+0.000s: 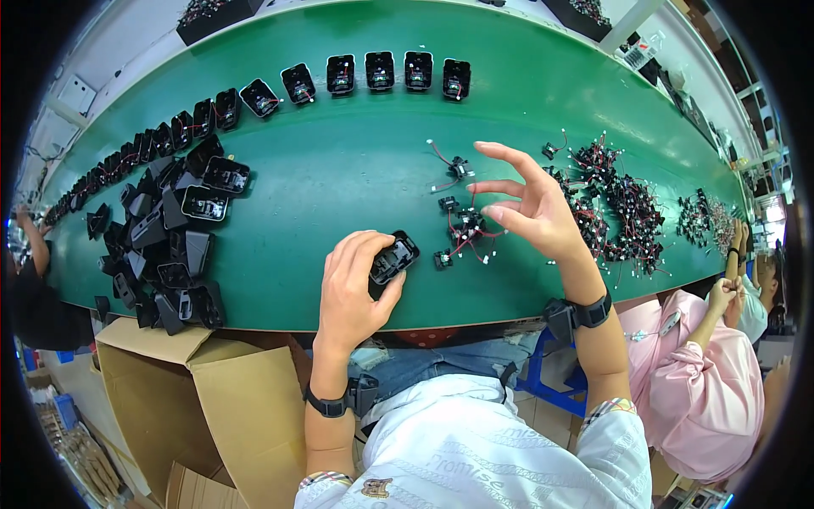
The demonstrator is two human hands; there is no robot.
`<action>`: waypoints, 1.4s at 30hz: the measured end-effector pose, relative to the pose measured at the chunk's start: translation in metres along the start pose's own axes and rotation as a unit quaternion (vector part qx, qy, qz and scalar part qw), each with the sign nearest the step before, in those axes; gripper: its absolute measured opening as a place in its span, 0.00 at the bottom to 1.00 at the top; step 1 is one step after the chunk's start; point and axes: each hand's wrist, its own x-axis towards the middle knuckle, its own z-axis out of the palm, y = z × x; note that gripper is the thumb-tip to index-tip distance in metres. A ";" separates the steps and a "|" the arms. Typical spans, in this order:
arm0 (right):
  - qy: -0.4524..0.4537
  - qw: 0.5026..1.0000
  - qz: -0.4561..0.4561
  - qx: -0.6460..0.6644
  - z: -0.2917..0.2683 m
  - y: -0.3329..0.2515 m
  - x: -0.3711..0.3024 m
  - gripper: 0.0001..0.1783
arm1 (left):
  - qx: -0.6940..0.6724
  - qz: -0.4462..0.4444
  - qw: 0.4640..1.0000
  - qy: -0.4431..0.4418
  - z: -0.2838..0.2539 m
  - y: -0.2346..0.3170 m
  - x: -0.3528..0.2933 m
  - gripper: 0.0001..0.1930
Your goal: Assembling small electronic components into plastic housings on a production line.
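Your left hand (352, 287) grips the black housing (395, 256); wired modules (468, 227) lie just left of your spread, seemingly empty right hand (543, 210).

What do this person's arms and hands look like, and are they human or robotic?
They look human. The left grip and right grip are bare, without gloves. The black left strap and black right strap each carry a boxy black device. The short white sleeves end in plaid trim.
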 end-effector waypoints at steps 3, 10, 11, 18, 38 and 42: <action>-0.004 0.995 -0.041 -0.096 -0.017 0.016 -0.007 0.32 | 0.005 0.007 1.000 0.009 0.001 -0.001 -0.001 0.26; 0.023 0.973 0.059 -0.220 -0.003 0.003 -0.013 0.20 | -0.016 0.000 1.000 0.015 -0.001 -0.002 -0.003 0.27; 0.004 0.962 0.082 -0.259 0.001 -0.005 -0.011 0.20 | -0.018 -0.004 1.000 0.018 0.000 -0.003 -0.003 0.27; -0.017 0.917 -0.012 -0.399 0.018 0.020 -0.032 0.18 | -0.018 0.011 1.000 0.020 0.002 -0.002 0.000 0.25; 0.076 0.965 0.037 -0.249 0.002 0.015 -0.025 0.17 | -0.009 0.002 1.000 0.007 0.000 -0.003 -0.001 0.24; 0.025 0.999 0.013 -0.037 -0.016 0.011 -0.041 0.24 | -0.010 -0.006 1.000 0.014 0.001 0.001 0.000 0.25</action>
